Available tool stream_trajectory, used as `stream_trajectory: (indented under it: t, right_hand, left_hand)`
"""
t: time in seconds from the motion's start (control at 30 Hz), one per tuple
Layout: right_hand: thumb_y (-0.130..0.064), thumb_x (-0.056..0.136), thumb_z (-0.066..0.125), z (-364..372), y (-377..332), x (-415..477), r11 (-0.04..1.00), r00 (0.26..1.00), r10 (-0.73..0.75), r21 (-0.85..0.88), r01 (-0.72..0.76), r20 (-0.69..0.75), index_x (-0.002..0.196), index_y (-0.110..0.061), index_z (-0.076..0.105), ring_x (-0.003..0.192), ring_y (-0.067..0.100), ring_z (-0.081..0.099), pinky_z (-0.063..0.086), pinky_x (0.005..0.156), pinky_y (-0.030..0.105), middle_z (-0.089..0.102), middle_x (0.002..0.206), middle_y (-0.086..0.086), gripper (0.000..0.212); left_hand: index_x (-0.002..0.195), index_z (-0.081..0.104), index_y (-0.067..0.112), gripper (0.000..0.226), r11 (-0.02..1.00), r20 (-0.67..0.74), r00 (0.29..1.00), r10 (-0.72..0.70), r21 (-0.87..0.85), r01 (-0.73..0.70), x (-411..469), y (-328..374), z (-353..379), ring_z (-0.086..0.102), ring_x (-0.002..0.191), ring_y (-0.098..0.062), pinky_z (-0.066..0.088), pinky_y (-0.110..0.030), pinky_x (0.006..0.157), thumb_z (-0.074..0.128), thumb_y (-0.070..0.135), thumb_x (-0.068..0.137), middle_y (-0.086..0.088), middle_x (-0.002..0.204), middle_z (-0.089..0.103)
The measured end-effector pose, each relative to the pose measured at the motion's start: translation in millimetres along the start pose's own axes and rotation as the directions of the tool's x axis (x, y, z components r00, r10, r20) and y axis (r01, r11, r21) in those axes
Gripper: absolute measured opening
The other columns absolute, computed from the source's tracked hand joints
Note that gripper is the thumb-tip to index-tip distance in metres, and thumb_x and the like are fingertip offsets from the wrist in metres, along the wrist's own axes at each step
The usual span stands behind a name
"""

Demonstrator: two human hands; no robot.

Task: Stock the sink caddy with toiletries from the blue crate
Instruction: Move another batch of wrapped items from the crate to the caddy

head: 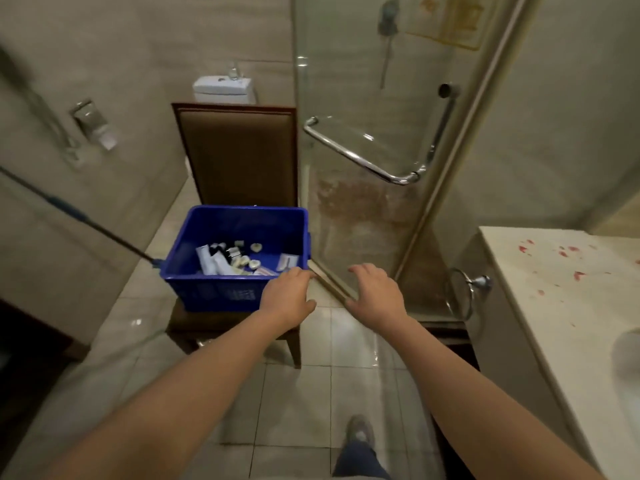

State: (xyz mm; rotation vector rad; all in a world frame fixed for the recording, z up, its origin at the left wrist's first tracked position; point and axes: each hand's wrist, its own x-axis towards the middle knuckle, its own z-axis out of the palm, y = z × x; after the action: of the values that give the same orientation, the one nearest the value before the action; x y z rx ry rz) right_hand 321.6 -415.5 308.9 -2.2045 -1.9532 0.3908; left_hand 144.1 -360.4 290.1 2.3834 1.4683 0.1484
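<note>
While both arms are being stretched forward, the first fetching step is judged to be in hand: the blue crate point(221, 292) is being reached for, and nothing is being carried. The left hand point(287, 296) is being held just over the crate's near right corner, its fingers point(298, 272) loosely spread and relaxed. The right hand point(375, 292) is being held further right, over the floor beside the shower door point(363, 216), with its fingers likewise spread and empty.

The crate is being borne on the seat of a brown chair point(239, 161) in the middle of the scene, and the toiletries point(235, 259), small tubes, bottles and packets, are lying loose on its bottom. A dip over the rim and a pinch on one small item are judged to be called for next, followed by a turn right toward the table point(554, 289), where part of a sink point(627, 358) is being shown. The caddy itself is not being shown.

A mop handle point(79, 216) is being slanted in from the left to the crate's side, and the door's metal handle point(360, 157) is being presented beyond the right hand; either could be knocked.
</note>
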Motion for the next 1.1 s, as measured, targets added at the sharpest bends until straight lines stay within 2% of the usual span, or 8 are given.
stream_trajectory:
  t: [0.27, 0.57, 0.8, 1.1]
  right_hand:
    - [-0.03, 0.082, 0.063, 15, -45, 88, 0.981, 0.978, -0.193, 0.006, 0.193, 0.078, 0.134, -0.025, 0.046, 0.12, 0.02, 0.05, 0.046, 0.098, 0.038, 0.051, 0.133, 0.0, 0.056]
    - [-0.028, 0.086, 0.065, 19, -58, 195, 0.942, 0.926, -0.334, 0.02, 0.336, 0.176, 0.142, -0.021, 0.041, 0.127, 0.021, 0.045, 0.044, 0.103, 0.04, 0.047, 0.139, 0.0, 0.062]
    - [-0.031, 0.084, 0.066, 32, -60, 243, 0.924, 0.897, -0.377, 0.025, 0.382, 0.23, 0.142, -0.022, 0.042, 0.122, 0.021, 0.049, 0.045, 0.101, 0.04, 0.049, 0.136, 0.0, 0.063]
    - [-0.034, 0.085, 0.066, 62, -76, 287, 0.936, 0.883, -0.344, 0.049, 0.347, 0.319, 0.142, -0.023, 0.041, 0.122, 0.021, 0.048, 0.046, 0.101, 0.038, 0.049, 0.137, 0.0, 0.063]
  left_hand:
    - [0.139, 0.044, 0.025, 0.056, 0.978, -0.032, 0.978, -0.207, -0.01, 0.207, 28, -58, -11, 0.05, 0.121, -0.02, 0.049, -0.038, 0.091, 0.064, 0.035, 0.089, 0.0, 0.136, 0.048]
    - [0.14, 0.045, 0.022, 0.056, 0.925, -0.08, 0.921, -0.38, -0.032, 0.379, 89, -88, -22, 0.051, 0.12, -0.022, 0.047, -0.038, 0.092, 0.065, 0.034, 0.089, -0.001, 0.136, 0.049]
    - [0.138, 0.047, 0.025, 0.054, 0.884, -0.1, 0.878, -0.467, -0.053, 0.464, 117, -107, -19, 0.053, 0.117, -0.019, 0.047, -0.034, 0.091, 0.067, 0.033, 0.088, 0.002, 0.135, 0.051]
    - [0.14, 0.045, 0.026, 0.057, 0.854, -0.004, 0.855, -0.519, -0.054, 0.518, 148, -148, -17, 0.053, 0.118, -0.02, 0.05, -0.038, 0.093, 0.067, 0.037, 0.088, 0.001, 0.136, 0.05]
